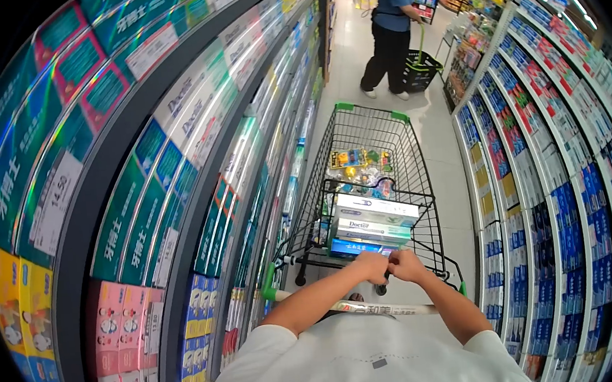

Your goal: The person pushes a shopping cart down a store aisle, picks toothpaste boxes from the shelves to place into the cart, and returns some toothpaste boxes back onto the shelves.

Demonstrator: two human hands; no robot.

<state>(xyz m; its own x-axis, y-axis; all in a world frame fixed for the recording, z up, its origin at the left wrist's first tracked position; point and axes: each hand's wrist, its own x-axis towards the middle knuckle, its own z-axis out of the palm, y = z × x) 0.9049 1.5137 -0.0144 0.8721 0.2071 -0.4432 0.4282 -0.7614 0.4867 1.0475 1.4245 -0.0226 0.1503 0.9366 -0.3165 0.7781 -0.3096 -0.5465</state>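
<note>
Just beyond the handle point(404, 309) of a shopping cart point(428, 213), my left hand point(371, 266) and my right hand point(405, 264) are close together with fingers curled. Whatever they may hold is too small or hidden to make out. Right beyond them in the cart is a stack of toothpaste boxes: a white box point(380, 204) at the top, a "Doctor" box point(367, 227) in the middle and a blue box point(355, 248) nearest my hands. Farther in lie colourful packages point(350, 159) and shiny clear-wrapped items point(371, 182).
Tall shelves of boxed toothpaste point(131, 228) line the left, close to the cart. More shelves with hanging blue packs point(571, 226) run along the right. Ahead, a person in a blue top point(393, 1) stands in the aisle beside a black basket point(421, 72) with a green handle.
</note>
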